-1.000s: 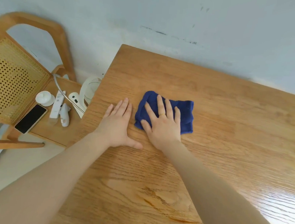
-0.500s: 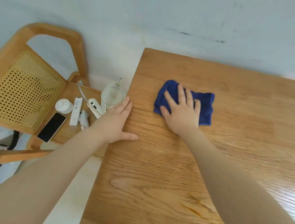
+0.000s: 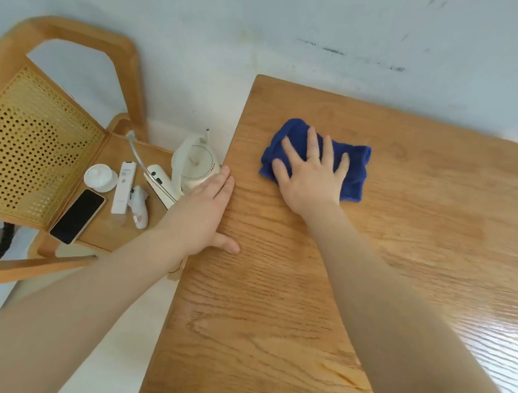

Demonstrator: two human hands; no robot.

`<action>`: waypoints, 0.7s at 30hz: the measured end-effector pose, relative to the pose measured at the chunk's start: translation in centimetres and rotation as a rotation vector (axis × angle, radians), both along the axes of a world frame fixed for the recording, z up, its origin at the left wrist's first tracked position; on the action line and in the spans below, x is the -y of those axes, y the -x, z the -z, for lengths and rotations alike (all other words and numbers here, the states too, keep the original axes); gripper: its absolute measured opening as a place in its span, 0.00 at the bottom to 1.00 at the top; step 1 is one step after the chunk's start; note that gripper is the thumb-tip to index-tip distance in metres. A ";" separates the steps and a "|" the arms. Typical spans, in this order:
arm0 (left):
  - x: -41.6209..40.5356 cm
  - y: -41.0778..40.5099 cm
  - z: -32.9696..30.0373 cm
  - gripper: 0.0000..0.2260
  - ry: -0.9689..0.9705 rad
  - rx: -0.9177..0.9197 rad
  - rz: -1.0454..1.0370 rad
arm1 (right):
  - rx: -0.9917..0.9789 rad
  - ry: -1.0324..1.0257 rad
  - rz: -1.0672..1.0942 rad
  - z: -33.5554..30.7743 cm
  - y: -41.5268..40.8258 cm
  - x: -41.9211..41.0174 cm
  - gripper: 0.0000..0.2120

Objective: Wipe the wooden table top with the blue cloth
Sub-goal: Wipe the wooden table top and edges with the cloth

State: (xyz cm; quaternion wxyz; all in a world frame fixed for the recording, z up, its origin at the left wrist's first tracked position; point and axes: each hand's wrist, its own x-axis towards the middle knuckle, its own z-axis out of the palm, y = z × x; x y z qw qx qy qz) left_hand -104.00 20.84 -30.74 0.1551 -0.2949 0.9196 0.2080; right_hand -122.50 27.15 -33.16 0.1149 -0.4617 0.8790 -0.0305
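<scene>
the blue cloth (image 3: 354,169) lies on the wooden bench (image 3: 306,293), up near the far left corner, at about 12 o'clock from the person. it is folded into a soft, thick pad. it looks light and floppy, so it should bend and bunch up easily and cannot break.

the right hand (image 3: 310,175) lies flat on top of the cloth. its fingers (image 3: 313,143) are spread wide and straight, pointing to 12 o'clock. this grip is not a pinch at all: the hand is open and only presses down on the cloth. the right edge of the cloth sticks out past the hand at 3 o'clock.

the left hand (image 3: 202,213) lies flat on the left edge of the bench, at 9 o'clock from the cloth. its fingers are straight and it holds nothing. it seems to steady the person.

the bench top looks smooth and a little shiny, so the cloth should slide well under a flat palm. the best place to hold it is likely the middle, with the palm pushing down, so the folds stay together. pushing only on one corner could make the pad unroll or bunch up.

a chair (image 3: 39,135) stands just left of the bench at 9 o'clock, with a phone (image 3: 78,216) and some small white things on its seat.
</scene>
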 end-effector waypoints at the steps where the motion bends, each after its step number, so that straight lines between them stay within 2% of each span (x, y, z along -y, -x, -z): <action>1: 0.0 0.0 0.0 0.56 -0.003 -0.011 -0.001 | -0.004 0.013 -0.040 -0.1 -1.0 -0.7 0.25; 4: 0.0 0.0 -0.3 0.56 -0.016 -0.044 0.003 | -0.030 0.037 -0.186 0.1 -4.2 -2.8 0.25; 7: 0.2 0.0 -0.2 0.56 -0.033 -0.066 -0.002 | -0.032 0.013 -0.246 0.1 -2.8 -1.8 0.24; 11: 0.2 0.1 0.3 0.56 -0.075 -0.059 -0.011 | -0.035 0.009 -0.130 0.6 0.8 2.5 0.22; 14: 0.3 -0.1 0.7 0.56 -0.130 -0.073 -0.028 | -0.104 0.006 -0.093 0.8 0.4 3.6 0.23; 19: -0.2 -1.0 0.8 0.60 -0.255 -0.224 -0.201 | -0.040 0.017 -0.262 0.2 -5.3 0.5 0.24; 21: 0.1 -1.1 0.7 0.59 -0.371 -0.333 -0.299 | -0.022 0.017 -0.315 0.0 -7.1 0.0 0.26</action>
